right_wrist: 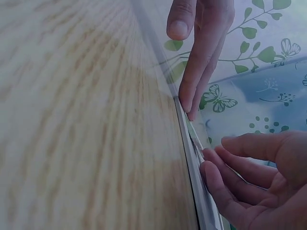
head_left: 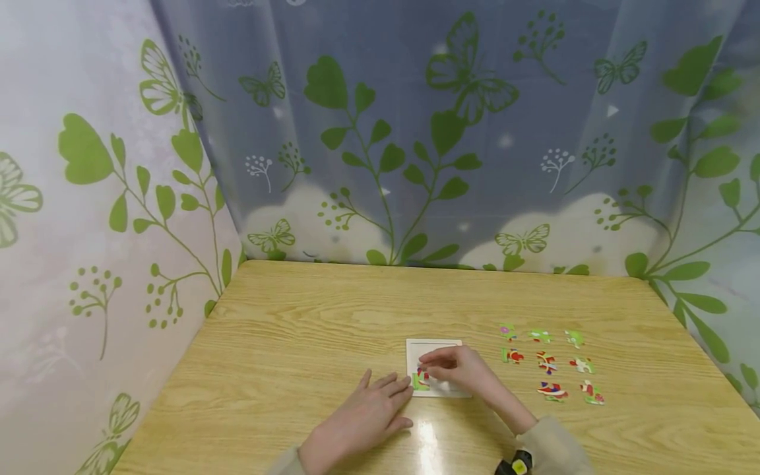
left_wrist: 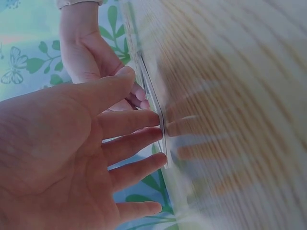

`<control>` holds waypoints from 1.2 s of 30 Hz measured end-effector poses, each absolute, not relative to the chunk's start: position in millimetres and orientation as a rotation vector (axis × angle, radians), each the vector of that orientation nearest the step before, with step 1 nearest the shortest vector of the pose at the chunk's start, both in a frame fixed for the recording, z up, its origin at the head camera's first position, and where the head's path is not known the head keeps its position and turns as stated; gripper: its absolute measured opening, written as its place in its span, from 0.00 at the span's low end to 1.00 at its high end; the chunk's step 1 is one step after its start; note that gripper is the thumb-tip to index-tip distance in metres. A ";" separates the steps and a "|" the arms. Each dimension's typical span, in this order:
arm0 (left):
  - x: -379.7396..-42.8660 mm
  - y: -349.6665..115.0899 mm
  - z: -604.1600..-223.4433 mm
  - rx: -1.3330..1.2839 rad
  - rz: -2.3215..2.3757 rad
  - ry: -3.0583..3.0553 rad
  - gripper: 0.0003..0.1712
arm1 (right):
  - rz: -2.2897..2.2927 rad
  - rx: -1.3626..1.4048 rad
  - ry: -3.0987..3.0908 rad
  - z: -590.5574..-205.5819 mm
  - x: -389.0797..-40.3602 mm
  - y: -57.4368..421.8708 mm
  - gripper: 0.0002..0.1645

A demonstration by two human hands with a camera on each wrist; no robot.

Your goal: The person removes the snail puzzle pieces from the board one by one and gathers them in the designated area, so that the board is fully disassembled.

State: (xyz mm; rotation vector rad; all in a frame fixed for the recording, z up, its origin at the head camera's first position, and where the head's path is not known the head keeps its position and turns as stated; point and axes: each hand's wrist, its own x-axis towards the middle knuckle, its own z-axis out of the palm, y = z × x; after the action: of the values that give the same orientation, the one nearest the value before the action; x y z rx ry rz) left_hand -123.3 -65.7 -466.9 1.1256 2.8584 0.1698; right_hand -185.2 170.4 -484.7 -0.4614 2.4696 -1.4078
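Observation:
A white square puzzle tray [head_left: 439, 394] lies on the table before me. In its lower left corner sits a green and red puzzle piece [head_left: 420, 381]. My right hand [head_left: 466, 373] is over the tray, thumb and fingers curled together, pinching a small puzzle piece just above the corner one; the fingers hide most of it. In the right wrist view, the right fingertips [right_wrist: 207, 167] are right at the tray's surface. My left hand [head_left: 371, 409] lies with its fingers straight and spread, fingertips [left_wrist: 160, 160] at the tray's left edge.
To the right of the tray, several loose colourful puzzle pieces [head_left: 546, 361] lie spaced out in rows on the wooden table [head_left: 297, 316]. Patterned curtains [head_left: 380, 132] hang behind the table and along its sides.

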 end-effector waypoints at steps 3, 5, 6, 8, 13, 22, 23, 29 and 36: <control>-123.3 -65.4 -466.2 1.132 0.170 2.861 0.31 | -1.467 -0.440 2.430 -485.4 -184.8 169.6 0.17; -123.3 -65.5 -466.1 1.142 0.173 2.866 0.30 | -1.520 -0.432 2.390 -485.8 -184.6 168.9 0.19; -123.4 -65.7 -466.0 1.147 0.172 2.869 0.30 | -1.538 -0.424 2.379 -485.8 -184.5 168.4 0.19; -123.1 -65.9 -465.8 1.156 0.173 2.876 0.30 | -1.566 -0.414 2.362 -486.5 -184.3 167.5 0.20; -123.1 -65.6 -466.4 1.162 0.179 2.887 0.30 | -1.626 -0.376 2.331 -489.9 -185.4 164.2 0.20; -123.3 -64.7 -466.7 1.145 0.180 2.883 0.30 | -1.595 -0.399 2.385 -494.7 -188.7 159.7 0.19; -123.3 -64.8 -466.6 1.147 0.179 2.884 0.30 | -1.581 -0.398 2.397 -494.3 -188.6 159.4 0.19; -123.3 -65.0 -466.2 1.151 0.184 2.889 0.30 | -1.570 -0.366 2.407 -490.4 -187.4 161.6 0.19; -123.3 -64.6 -466.6 1.144 0.186 2.891 0.29 | -1.604 -0.333 2.415 -481.9 -187.1 174.4 0.20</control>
State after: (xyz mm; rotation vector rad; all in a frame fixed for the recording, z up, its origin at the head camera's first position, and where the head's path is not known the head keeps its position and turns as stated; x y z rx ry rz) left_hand -123.3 -64.6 -466.6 1.1445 2.8912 0.1863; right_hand -187.1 174.4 -481.9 -0.3331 2.4148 -1.6041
